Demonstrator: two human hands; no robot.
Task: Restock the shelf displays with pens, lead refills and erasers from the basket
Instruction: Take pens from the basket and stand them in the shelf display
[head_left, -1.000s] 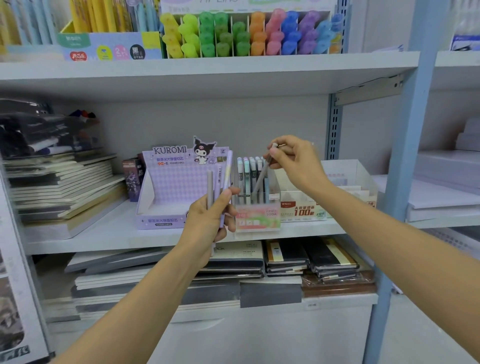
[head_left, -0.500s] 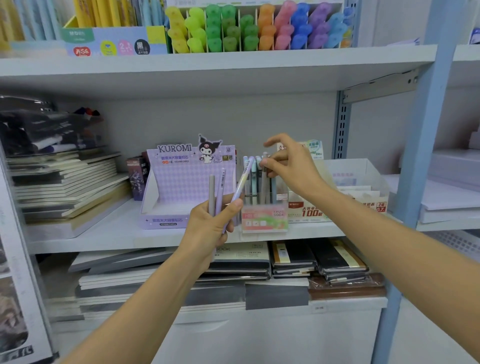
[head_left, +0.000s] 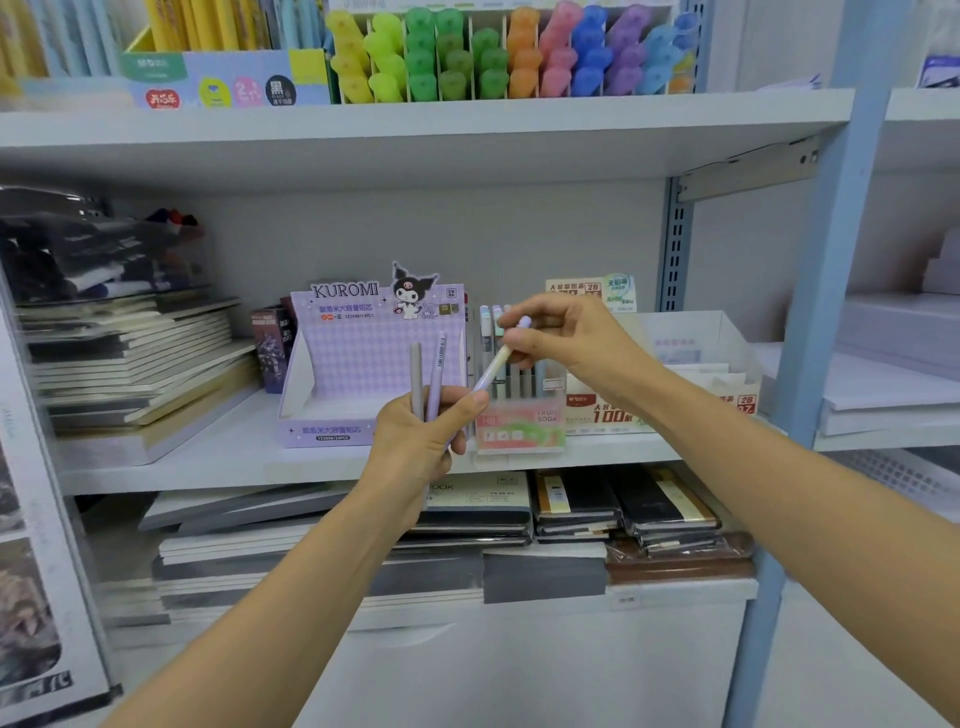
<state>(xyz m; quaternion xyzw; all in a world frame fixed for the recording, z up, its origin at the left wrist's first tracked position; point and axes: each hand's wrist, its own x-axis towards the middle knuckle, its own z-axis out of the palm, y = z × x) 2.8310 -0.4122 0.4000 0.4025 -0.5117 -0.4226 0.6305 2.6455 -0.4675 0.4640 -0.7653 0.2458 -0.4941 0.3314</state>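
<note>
My left hand (head_left: 423, 441) grips a small bunch of pens in front of the middle shelf: a grey pen (head_left: 416, 376) and a lilac pen (head_left: 437, 371) stand upright in it. A third pale pen (head_left: 493, 366) leans to the right, its lower end at my left thumb. My right hand (head_left: 563, 343) pinches the top end of that leaning pen. Just behind stands the clear pen holder (head_left: 519, 428) with several pastel pens upright in it. To its left is the purple Kuromi display box (head_left: 363, 364). The basket is out of sight.
A white box of lead refills (head_left: 691, 374) sits right of the pen holder. Notebook stacks (head_left: 130, 364) fill the shelf's left side and the shelf below. Coloured highlighters (head_left: 509, 52) line the top shelf. A blue upright post (head_left: 831, 312) stands at the right.
My right hand let go of the grey pen in the holder, moved left and took the top of the leaning pen held in my left hand. The camera came closer.
</note>
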